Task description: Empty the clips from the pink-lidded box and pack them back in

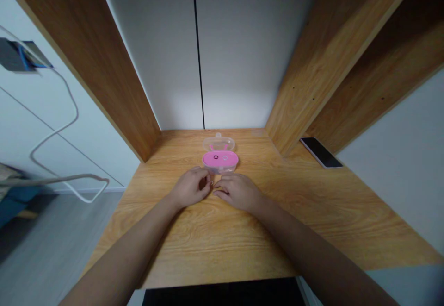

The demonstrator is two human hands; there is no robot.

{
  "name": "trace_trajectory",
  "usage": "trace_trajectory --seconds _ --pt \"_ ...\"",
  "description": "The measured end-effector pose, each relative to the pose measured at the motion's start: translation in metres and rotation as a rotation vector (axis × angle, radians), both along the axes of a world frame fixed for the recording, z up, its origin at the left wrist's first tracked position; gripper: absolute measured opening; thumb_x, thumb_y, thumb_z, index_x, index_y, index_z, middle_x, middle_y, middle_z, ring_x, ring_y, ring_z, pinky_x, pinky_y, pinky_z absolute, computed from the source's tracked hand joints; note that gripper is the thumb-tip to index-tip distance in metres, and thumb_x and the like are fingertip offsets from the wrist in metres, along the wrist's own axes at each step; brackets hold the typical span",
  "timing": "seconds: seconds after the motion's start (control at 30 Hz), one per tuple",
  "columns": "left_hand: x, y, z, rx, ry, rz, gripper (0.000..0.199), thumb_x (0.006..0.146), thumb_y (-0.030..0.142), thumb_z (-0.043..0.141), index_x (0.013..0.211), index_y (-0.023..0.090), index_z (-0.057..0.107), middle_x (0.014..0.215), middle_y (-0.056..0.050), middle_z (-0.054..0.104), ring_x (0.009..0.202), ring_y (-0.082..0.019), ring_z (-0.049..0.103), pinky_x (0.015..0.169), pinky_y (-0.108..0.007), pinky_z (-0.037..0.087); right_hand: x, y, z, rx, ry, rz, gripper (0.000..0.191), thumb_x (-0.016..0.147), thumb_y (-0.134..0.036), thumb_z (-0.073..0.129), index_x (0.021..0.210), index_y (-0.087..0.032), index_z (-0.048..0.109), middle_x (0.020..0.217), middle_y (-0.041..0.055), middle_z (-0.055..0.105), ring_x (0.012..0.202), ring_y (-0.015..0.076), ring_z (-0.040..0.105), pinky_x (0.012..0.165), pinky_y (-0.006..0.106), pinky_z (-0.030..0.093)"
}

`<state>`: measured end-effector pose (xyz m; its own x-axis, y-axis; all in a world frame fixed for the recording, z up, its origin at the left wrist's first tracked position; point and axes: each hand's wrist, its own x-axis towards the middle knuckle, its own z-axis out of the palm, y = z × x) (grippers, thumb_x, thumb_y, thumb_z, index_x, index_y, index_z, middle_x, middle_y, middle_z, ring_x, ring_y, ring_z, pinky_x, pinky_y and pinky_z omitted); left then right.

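Note:
On the wooden desk stands a small oval case (220, 159) with a pink top surface, its clear lid (218, 144) folded back behind it. Two small rings, one dark (216, 157) and one pale (225, 158), lie on the pink surface. Just in front of the case, my left hand (193, 186) pinches a tiny pale ring-like item (212, 183) between thumb and forefinger. Close beside it on the right is my right hand (238, 190), its fingertips near that item and its thumb a little apart from the forefinger; nothing shows in it.
A phone (321, 152) lies on the desk (208, 250) at the right, beside a wooden upright. Wooden panels flank the desk on both sides, with a pale wall behind. At the left a white cable (74, 111) hangs from a wall socket.

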<state>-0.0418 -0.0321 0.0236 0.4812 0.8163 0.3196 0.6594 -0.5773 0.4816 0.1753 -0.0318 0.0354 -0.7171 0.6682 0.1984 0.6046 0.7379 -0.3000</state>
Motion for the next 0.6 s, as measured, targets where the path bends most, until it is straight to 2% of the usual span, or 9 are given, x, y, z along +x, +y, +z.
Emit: trace_trajectory --seconds 0.1,0.27,0.47,0.6 --pt "0.0 0.0 0.001 0.0 -0.007 0.016 0.005 0.084 0.021 0.059 0.079 0.02 0.059 0.074 -0.002 0.061 0.071 -0.017 0.057 0.068 -0.029 0.044 -0.003 0.0 -0.003 -0.027 0.065 0.032 0.011 0.092 -0.025 0.064 0.095 -0.02 0.074 0.093 0.0048 0.074 0.091 0.0193 0.065 0.083 0.031 0.046" --pt "-0.001 -0.001 0.0 -0.018 -0.067 0.028 0.003 0.082 0.02 0.06 0.079 0.019 0.061 0.075 -0.002 0.062 0.071 -0.016 0.058 0.067 -0.027 0.045 0.0 0.0 -0.003 -0.042 0.154 0.06 0.006 0.091 -0.021 0.064 0.091 -0.02 0.069 0.091 0.0052 0.071 0.091 0.0194 0.063 0.085 0.032 0.047" --pt "0.002 0.0 -0.008 -0.101 -0.253 0.024 0.005 0.083 0.022 0.063 0.081 0.018 0.064 0.073 0.0 0.064 0.065 -0.012 0.056 0.061 -0.023 0.043 0.002 0.003 -0.006 -0.155 0.39 -0.092 0.006 0.092 -0.024 0.066 0.091 -0.02 0.071 0.084 0.0023 0.07 0.078 0.0151 0.063 0.073 0.027 0.047" --pt "0.005 0.0 -0.011 -0.172 -0.381 -0.01 0.013 0.086 0.028 0.065 0.085 0.016 0.069 0.071 -0.001 0.064 0.063 -0.01 0.054 0.059 -0.021 0.042 0.0 0.003 -0.006 -0.221 0.5 -0.139 0.007 0.09 -0.024 0.068 0.091 -0.022 0.074 0.083 0.001 0.072 0.076 0.0146 0.064 0.073 0.026 0.048"
